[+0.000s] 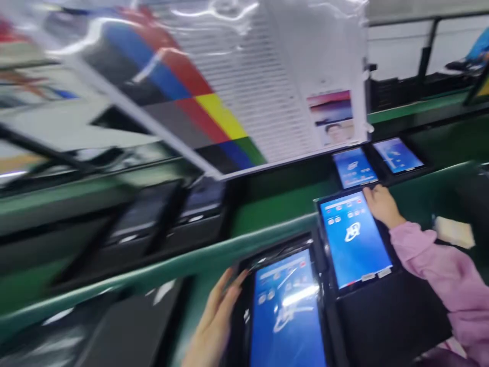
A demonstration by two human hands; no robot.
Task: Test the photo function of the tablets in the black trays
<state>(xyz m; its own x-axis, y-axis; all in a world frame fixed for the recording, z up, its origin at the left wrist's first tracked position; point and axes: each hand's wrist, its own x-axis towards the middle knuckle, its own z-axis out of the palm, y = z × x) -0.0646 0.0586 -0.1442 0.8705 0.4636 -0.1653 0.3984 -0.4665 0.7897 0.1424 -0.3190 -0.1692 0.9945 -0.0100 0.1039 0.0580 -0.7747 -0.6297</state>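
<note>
My left hand (pixel 216 318) lies along the left side of a lit tablet (pixel 286 316), fingers stretched out and touching its black surround. Glare crosses that tablet's blue screen. My right hand (pixel 382 204), in a pink sleeve, has its fingers closed on the upper right edge of a second lit tablet (pixel 355 237). This one shows a white logo and small icons on blue. Both tablets sit side by side in black holders. Part of my left palm is cut off by the bottom edge.
Two more lit tablets (pixel 355 165) stand behind on the green bench (pixel 282 209). Dark-screened tablets (pixel 204 196) and black trays (pixel 126 321) fill the left. A plastic-covered chart board (pixel 244 86) rises at the back. A pale block (pixel 454 232) lies at right.
</note>
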